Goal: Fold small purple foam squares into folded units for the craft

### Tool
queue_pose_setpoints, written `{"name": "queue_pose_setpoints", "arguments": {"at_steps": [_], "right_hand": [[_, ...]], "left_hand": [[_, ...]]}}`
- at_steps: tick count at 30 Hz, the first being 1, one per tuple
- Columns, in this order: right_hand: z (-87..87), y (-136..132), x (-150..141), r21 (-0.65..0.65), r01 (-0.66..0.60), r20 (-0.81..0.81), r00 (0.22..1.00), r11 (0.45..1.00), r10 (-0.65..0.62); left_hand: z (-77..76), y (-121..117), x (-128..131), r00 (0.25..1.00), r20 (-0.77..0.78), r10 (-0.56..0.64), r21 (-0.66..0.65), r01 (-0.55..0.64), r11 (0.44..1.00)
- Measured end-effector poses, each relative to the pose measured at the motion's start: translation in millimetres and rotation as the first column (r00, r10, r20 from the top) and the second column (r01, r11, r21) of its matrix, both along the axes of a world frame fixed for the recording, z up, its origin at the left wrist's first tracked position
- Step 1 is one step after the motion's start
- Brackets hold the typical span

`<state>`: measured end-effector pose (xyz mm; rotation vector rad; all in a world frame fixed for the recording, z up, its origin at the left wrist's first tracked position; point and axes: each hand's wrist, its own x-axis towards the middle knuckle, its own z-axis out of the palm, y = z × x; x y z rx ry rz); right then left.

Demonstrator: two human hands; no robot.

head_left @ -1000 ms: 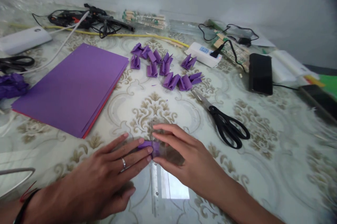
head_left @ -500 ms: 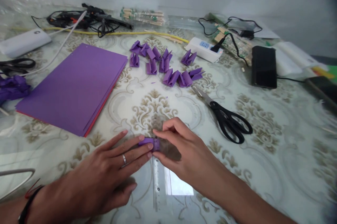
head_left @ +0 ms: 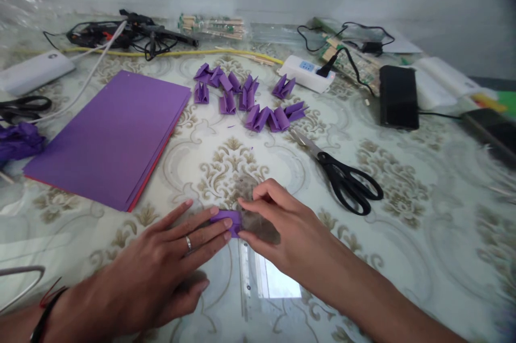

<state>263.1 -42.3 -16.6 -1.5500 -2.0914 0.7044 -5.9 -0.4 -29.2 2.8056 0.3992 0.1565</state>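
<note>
My left hand (head_left: pixel 173 254) lies flat, fingers stretched out, with its fingertips pressing a small purple paper strip (head_left: pixel 226 216) onto the table. A clear plastic ruler (head_left: pixel 246 278) lies lengthwise away from me, just right of the strip. My right hand (head_left: pixel 278 222) grips the ruler by its edges between the thumb and bent fingers. The thumb tip is close to the strip's right end. Part of the strip is hidden under my left fingers, and the ruler's middle is partly covered by my right hand.
Folded purple paper pieces (head_left: pixel 258 117) stand in a loose group farther back. Black-handled scissors (head_left: pixel 342 176) lie to the right. Purple sheets (head_left: pixel 113 138) are stacked at left. Behind are a power strip (head_left: pixel 307 73), a black phone-like device (head_left: pixel 399 97) and tangled cables (head_left: pixel 153 42).
The ruler, which overlapped the strip's right end, has slid slightly right and off it, together with my right hand. My left hand stays on the strip. The view has shifted a little.
</note>
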Motion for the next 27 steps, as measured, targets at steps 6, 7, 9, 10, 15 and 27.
{"name": "queue_pose_setpoints", "arguments": {"at_steps": [6,7,9,10,15,27], "right_hand": [[0.5,-1.0,8.7,0.015,0.007,0.041,0.999,1.0,-0.007],[0.4,-1.4,11.1,0.011,0.007,0.048,0.999,1.0,-0.008],[-0.1,-2.0,15.8,0.0,0.003,0.056,0.998,1.0,-0.003],[-0.5,-2.0,17.7,-0.006,0.002,0.055,0.998,1.0,-0.001],[-3.2,0.7,21.1,-0.03,0.01,-0.026,1.0,1.0,-0.01],[-6.9,1.6,11.3,-0.118,0.113,-0.398,0.905,0.987,-0.151]], "left_hand": [[-0.8,0.5,-1.0,1.0,-0.003,0.003,0.003,-0.003,1.0],[-0.8,0.4,-1.2,1.0,-0.002,0.004,-0.001,-0.004,1.0],[-0.8,0.7,-1.2,1.0,0.008,0.004,-0.004,-0.004,1.0],[-0.8,1.1,-1.0,1.0,0.017,0.001,-0.004,-0.001,1.0],[2.4,2.4,3.8,0.997,0.072,0.006,0.005,-0.006,1.0],[10.4,-14.6,20.2,0.99,0.127,0.064,0.072,-0.074,0.995]]}}
